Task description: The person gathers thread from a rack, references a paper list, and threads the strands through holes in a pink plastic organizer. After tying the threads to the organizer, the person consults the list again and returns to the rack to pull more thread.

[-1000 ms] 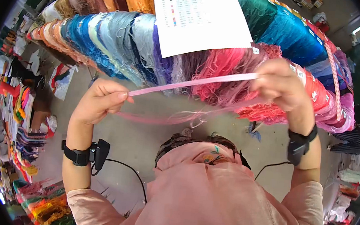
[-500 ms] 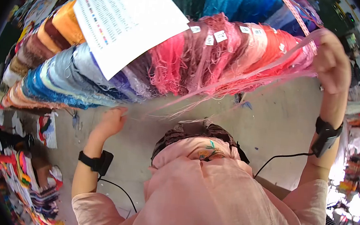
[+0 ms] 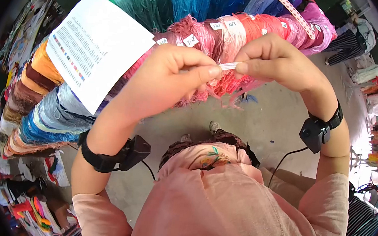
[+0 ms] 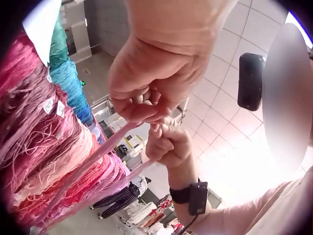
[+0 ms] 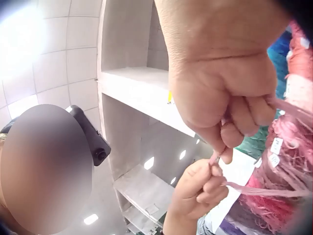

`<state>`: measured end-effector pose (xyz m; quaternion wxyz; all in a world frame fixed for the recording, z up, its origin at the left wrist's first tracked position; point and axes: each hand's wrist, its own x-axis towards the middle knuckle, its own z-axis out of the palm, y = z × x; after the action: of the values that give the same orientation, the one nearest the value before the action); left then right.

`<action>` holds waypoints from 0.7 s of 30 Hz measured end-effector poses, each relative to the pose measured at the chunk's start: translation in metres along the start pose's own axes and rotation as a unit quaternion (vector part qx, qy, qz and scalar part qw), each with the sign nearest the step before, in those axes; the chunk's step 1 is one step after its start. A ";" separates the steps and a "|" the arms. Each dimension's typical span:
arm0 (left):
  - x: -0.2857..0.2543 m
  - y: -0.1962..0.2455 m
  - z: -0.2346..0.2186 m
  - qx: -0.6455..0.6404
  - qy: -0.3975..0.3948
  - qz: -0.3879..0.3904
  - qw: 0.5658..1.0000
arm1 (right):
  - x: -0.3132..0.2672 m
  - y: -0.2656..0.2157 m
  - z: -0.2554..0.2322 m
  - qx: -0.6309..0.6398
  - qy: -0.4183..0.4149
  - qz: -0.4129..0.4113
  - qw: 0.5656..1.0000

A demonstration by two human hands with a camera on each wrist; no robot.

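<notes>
Both hands meet at a skein of pale pink thread (image 3: 229, 66), in front of the racks in the head view. My left hand (image 3: 170, 77) pinches it between thumb and forefinger, and my right hand (image 3: 281, 61) grips it just to the right. A short pale stretch shows between the two sets of fingertips. In the left wrist view, two lengths of the pink thread (image 4: 93, 159) hang down from the hands. From the right wrist side, a strand (image 5: 264, 190) trails away from the left hand, close below the right one.
Pink and red hanks (image 3: 270, 28) with number tags line the rack behind the hands. A printed sheet (image 3: 101, 41) lies over the hanks to the left; blue and green hanks (image 3: 191, 2) fill a farther row. A person in striped trousers (image 3: 348, 42) stands beyond.
The skein was first stretched wide between the hands, then swung out right by the right hand with the left hand apart. Now the hands are together, both pinching it.
</notes>
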<state>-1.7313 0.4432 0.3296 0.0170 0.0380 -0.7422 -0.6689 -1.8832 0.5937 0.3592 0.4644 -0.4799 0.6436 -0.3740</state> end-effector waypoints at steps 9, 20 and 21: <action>0.019 0.026 0.011 0.023 -0.102 -0.046 0.993 | -0.035 0.029 -0.009 0.050 0.038 0.000 0.998; 0.033 0.007 0.039 0.101 -0.038 -0.033 0.994 | -0.038 0.028 0.029 0.131 0.101 -0.045 0.985; 0.035 0.007 0.037 0.085 -0.042 -0.056 0.994 | -0.035 0.032 0.028 0.128 0.126 -0.039 0.983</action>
<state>-1.7694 0.4782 0.3319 -0.0551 0.0523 -0.7933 -0.6040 -1.8615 0.6349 0.3304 0.4220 -0.3906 0.6245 -0.5285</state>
